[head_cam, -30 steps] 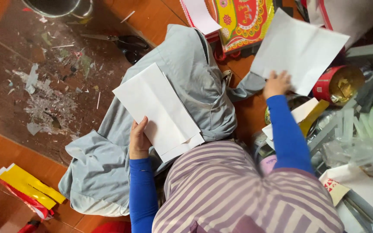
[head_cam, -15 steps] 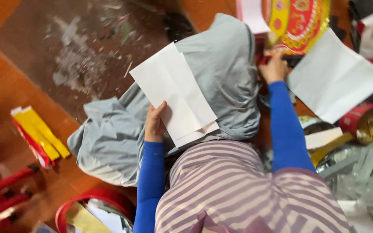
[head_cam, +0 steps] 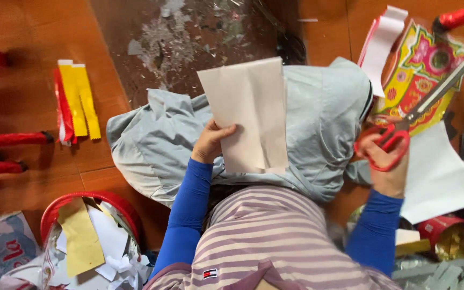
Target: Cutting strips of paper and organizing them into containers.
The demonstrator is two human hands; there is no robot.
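Observation:
My left hand (head_cam: 212,143) grips the lower left edge of a folded white paper sheet (head_cam: 251,110) held over a grey garment (head_cam: 318,123) spread across my lap. My right hand (head_cam: 389,164) is closed through the red handles of a pair of scissors (head_cam: 409,121), whose metal blades point up and to the right over a colourful printed paper (head_cam: 422,64). Both arms wear blue sleeves under a striped top.
A large white sheet (head_cam: 441,180) lies on the floor at the right. Yellow and red paper strips (head_cam: 76,99) lie at the left. A red basket (head_cam: 89,201) of paper scraps stands at the lower left. Paper shreds (head_cam: 178,37) litter a dark mat ahead.
My right hand has left the white sheet on the floor, reached the colourful paper and taken hold of the red-handled scissors. The left hand keeps the folded paper; the view has swung.

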